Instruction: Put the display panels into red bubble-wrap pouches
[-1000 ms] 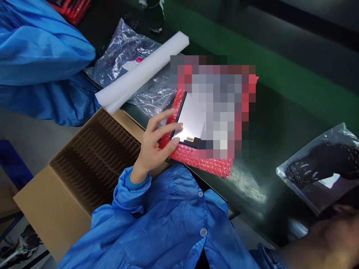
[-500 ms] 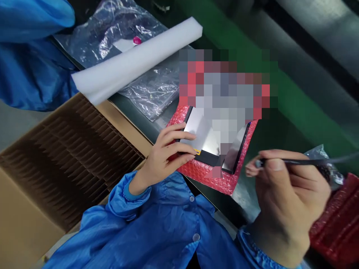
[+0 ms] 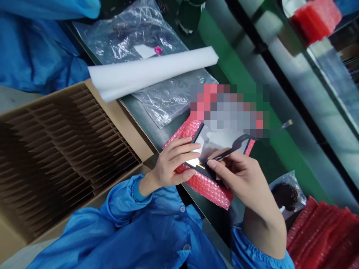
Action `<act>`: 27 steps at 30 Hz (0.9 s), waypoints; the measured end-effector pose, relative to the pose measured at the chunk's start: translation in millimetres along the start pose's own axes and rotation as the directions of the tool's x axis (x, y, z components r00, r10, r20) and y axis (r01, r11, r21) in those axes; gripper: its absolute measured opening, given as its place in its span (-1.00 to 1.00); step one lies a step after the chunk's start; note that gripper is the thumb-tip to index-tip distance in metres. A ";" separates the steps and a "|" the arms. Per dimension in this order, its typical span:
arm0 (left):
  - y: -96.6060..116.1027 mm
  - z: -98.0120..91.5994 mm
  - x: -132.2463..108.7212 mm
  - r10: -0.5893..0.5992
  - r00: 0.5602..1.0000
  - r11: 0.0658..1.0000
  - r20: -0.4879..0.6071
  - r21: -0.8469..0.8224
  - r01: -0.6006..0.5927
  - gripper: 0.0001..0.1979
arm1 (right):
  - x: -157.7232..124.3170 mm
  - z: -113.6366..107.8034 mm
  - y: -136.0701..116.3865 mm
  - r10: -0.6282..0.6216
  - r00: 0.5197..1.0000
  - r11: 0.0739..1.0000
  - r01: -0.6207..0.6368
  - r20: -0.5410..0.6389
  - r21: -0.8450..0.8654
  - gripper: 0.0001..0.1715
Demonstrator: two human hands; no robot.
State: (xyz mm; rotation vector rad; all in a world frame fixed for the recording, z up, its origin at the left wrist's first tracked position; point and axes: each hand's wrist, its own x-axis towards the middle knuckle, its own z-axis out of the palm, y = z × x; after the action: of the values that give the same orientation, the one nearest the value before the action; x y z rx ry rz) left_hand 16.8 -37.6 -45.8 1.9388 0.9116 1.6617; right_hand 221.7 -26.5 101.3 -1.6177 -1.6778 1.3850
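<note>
A flat panel (image 3: pixel 221 139) with a shiny, mirror-like face and a black border lies on red bubble wrap (image 3: pixel 209 188). Spread along the panel's left edge, the fingers of my left hand (image 3: pixel 175 162) rest flat on it. My right hand (image 3: pixel 242 175) pinches a thin black flat cable (image 3: pixel 238 142) over the panel's lower border. One end of the cable meets a small yellow tab (image 3: pixel 201 165); whether they are joined I cannot tell. Its other end sticks out to the upper right with a metallic tip. The panel's far part is blurred by pixelation.
At the left stands a cardboard box (image 3: pixel 134 138) with many dividers. A white foam sheet (image 3: pixel 157 73) lies across a clear plastic bag (image 3: pixel 120 41). Red bubble-wrap pouches (image 3: pixel 325 235) and a small bag with dark contents (image 3: pixel 286 194) are at the right. Another person's blue sleeve (image 3: pixel 36 48) is upper left.
My right hand has moved left with the cable, from beside the bubble wrap to over the panel's lower border. The left hand stays on the panel. The view has shifted.
</note>
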 end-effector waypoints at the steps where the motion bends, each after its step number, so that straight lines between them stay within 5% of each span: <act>1: -0.2 0.2 -0.2 0.004 1.000 1.000 -0.004 -0.003 -0.004 -0.56 | 0.8 0.1 -0.9 0.014 1.000 1.000 -0.014 0.014 -0.018 -0.64; 9: 0.1 1.0 -0.7 0.009 1.000 1.000 -0.005 0.012 -0.009 -0.55 | 5.6 1.6 -2.4 0.000 1.000 0.979 0.004 0.020 -0.205 -0.52; 27: 0.4 0.7 -0.3 0.017 1.000 1.000 -0.014 0.016 -0.017 -0.55 | 5.1 2.6 2.0 0.001 1.000 0.989 0.000 0.009 -0.146 -0.45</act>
State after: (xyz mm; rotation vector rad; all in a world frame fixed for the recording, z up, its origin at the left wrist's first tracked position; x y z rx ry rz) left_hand 17.6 -37.9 -45.9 1.9526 0.9183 1.6854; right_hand 219.3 -23.1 96.9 -1.6924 -1.8216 1.2988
